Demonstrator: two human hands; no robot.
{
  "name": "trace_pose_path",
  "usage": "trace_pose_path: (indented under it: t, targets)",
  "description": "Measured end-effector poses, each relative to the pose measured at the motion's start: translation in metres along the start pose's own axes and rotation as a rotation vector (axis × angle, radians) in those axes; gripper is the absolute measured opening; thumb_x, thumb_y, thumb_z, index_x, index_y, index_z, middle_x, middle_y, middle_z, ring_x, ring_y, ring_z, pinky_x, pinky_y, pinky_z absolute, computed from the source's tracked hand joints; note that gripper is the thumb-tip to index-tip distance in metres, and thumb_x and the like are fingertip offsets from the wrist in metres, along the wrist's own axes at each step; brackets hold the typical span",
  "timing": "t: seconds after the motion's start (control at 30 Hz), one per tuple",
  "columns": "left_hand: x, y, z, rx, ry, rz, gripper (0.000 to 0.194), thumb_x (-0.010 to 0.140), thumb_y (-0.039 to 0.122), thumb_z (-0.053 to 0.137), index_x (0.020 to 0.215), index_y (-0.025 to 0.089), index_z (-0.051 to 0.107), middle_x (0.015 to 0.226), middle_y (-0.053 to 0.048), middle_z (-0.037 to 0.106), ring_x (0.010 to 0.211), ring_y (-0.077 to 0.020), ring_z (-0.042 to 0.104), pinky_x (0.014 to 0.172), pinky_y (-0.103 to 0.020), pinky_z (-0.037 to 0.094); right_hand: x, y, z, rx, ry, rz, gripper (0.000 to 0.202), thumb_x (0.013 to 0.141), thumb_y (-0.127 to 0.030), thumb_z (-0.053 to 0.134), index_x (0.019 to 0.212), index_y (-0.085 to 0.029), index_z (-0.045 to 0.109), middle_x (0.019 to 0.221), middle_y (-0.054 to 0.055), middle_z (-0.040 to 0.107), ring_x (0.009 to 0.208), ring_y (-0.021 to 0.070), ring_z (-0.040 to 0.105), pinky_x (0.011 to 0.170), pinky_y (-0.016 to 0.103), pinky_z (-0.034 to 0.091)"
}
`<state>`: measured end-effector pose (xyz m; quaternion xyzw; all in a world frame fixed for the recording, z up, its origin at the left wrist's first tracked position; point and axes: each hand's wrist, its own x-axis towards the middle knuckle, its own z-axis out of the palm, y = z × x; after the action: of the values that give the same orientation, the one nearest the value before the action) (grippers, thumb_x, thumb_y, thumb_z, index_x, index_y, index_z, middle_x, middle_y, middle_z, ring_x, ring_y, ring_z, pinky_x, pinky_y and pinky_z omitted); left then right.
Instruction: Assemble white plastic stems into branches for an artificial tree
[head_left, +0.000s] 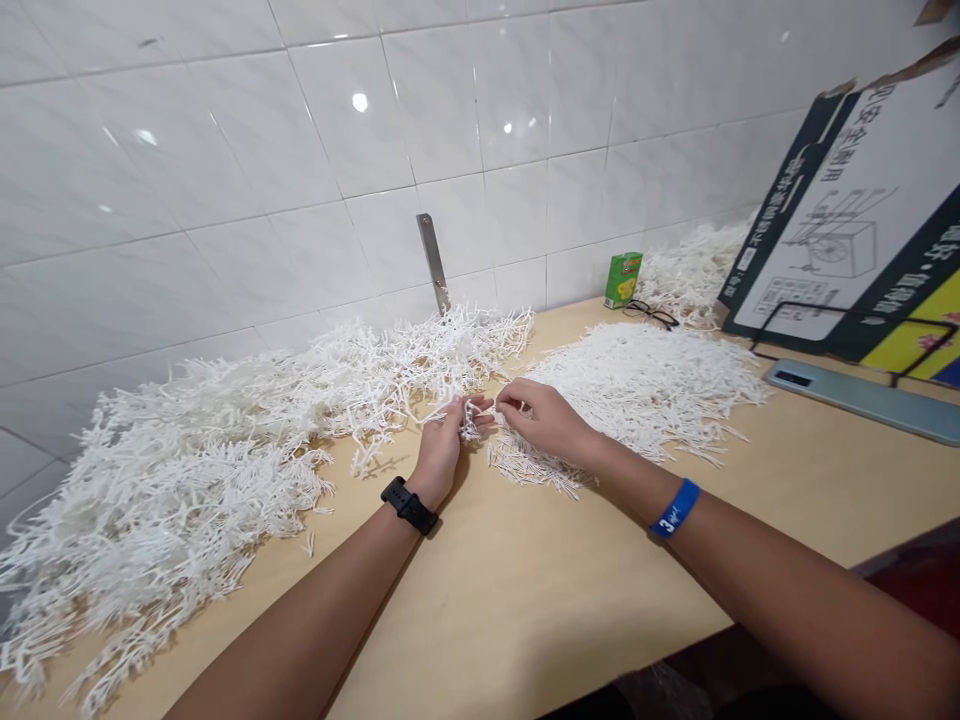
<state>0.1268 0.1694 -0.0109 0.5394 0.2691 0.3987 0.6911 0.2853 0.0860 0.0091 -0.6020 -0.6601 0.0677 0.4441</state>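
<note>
White strands (471, 422) in left hand (444, 438); right wristband (676, 508) reads "3".

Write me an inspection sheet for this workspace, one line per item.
Surface: pale wood-look tabletop, loose white bits scattered on it.
Things: tangled, branching white heap at left; flatter heap of short white sticks at right; a further white heap behind the glasses.
Clutter: small green box, black-framed glasses, phone, large printed carton.
Hands: left hand holds a small white cluster; right hand is beside it, fingers pinched, contents too small to tell.
Cables: nothing seen.
Surroundings: white tiled wall, with a metal strip upright against it, slightly tilted.
</note>
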Motion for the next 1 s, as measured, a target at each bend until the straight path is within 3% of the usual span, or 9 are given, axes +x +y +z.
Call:
trace_pose_path:
  t: [0.13,0.3,0.43,0.63,0.9,1.0]
  targets:
    - [-0.004,0.0,0.003,-0.014,-0.073,0.012,0.041,0.086,0.051,0.064,0.112,0.021,0.073,0.131,-0.01,0.065,0.108,-0.0203,0.065,0.086,-0.03,0.051,0.001,0.007,-0.002,-0.106,0.091,-0.015,0.028,0.087,-0.009,0.048,0.105,-0.019,0.067,0.109,0.009,0.065,0.107,0.0228,0.057,0.093,0.038,0.043]
    - [-0.005,0.001,0.003,-0.024,-0.136,0.016,0.04,0.088,0.049,0.062,0.119,0.026,0.071,0.136,-0.006,0.064,0.126,-0.0218,0.056,0.104,-0.032,0.043,-0.001,-0.004,0.002,0.077,-0.006,-0.032,0.016,0.089,-0.026,0.062,0.102,-0.022,0.07,0.105,0.005,0.067,0.099,0.0191,0.061,0.084,0.032,0.047]
    - [-0.007,0.002,0.006,-0.011,-0.218,0.053,0.038,0.088,0.046,0.064,0.118,0.024,0.072,0.137,-0.006,0.063,0.136,-0.0224,0.047,0.115,-0.034,0.032,-0.001,-0.011,0.01,0.177,-0.016,0.051,0.015,0.085,-0.027,0.066,0.097,-0.021,0.073,0.107,0.006,0.068,0.094,0.018,0.063,0.077,0.03,0.048]
    - [-0.01,0.004,0.01,0.025,-0.292,0.043,0.041,0.088,0.049,0.064,0.119,0.024,0.072,0.131,-0.007,0.067,0.127,-0.0263,0.055,0.106,-0.036,0.04,-0.001,-0.009,0.012,0.321,0.006,0.126,0.015,0.086,-0.029,0.06,0.08,-0.019,0.07,0.102,0.006,0.067,0.089,0.018,0.064,0.069,0.029,0.05]
    - [-0.008,0.004,0.007,0.152,-0.188,0.162,0.042,0.093,0.052,0.053,0.111,0.02,0.074,0.114,-0.009,0.073,0.108,-0.0246,0.064,0.1,-0.036,0.044,-0.003,-0.017,0.012,0.281,-0.077,0.103,0.012,0.079,-0.019,0.053,0.068,-0.018,0.056,0.1,0.006,0.065,0.087,0.0175,0.06,0.071,0.029,0.045]
    - [-0.008,0.003,0.008,0.164,-0.171,0.182,0.041,0.092,0.052,0.054,0.101,0.019,0.075,0.105,-0.009,0.074,0.1,-0.0244,0.066,0.094,-0.036,0.047,-0.004,-0.018,0.012,0.221,-0.059,0.105,0.014,0.077,-0.017,0.051,0.063,-0.018,0.052,0.084,0.003,0.058,0.078,0.0162,0.056,0.07,0.029,0.043]
